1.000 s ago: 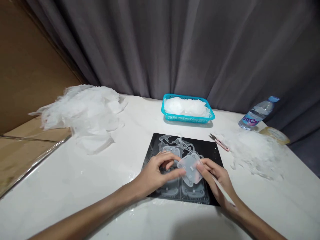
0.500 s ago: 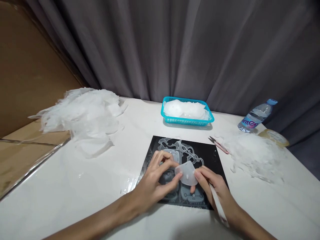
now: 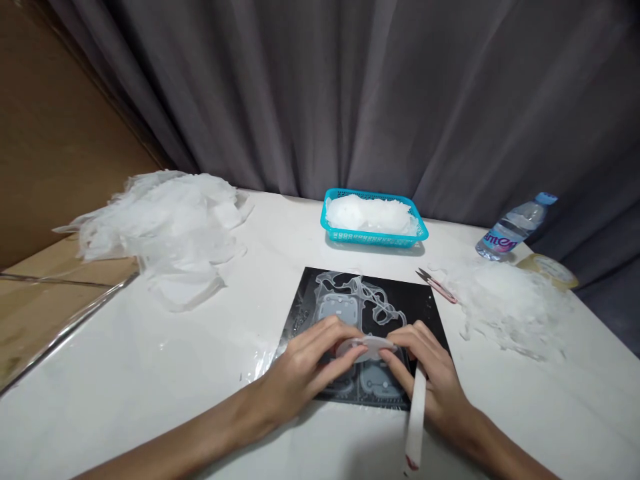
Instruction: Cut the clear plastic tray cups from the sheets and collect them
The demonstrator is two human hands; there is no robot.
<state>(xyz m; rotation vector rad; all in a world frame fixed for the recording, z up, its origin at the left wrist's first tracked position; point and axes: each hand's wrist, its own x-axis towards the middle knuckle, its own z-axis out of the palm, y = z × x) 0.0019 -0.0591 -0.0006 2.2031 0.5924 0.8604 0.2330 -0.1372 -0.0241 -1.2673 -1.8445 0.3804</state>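
A small, rounded, translucent white soft piece [image 3: 373, 348] is pinched between both hands above a black mat [image 3: 425, 310]. My left hand [image 3: 311, 363] has thumb and fingers closed on its left side. My right hand [image 3: 431, 367] grips its right side and also keeps a slim white-handled tool [image 3: 416, 423] tucked in the palm; the tool's working end is hidden. Under the hands lies a clear moulded sheet [image 3: 340, 307] with rounded shapes, partly covered. Thin curling translucent trimmings [image 3: 383, 310] lie on the mat behind the piece.
A blue basket [image 3: 377, 239] of white pieces stands at the back. Translucent sheets [image 3: 170, 220] are heaped at left. On the right are pink-handled snips [image 3: 443, 290], a pile of clear scraps [image 3: 510, 300], a tape roll [image 3: 553, 270] and a water bottle [image 3: 513, 230].
The soft piece has tilted from face-on to nearly edge-on. Both hands now grip it more evenly, and the white-handled tool has swung to point more straight down toward me.
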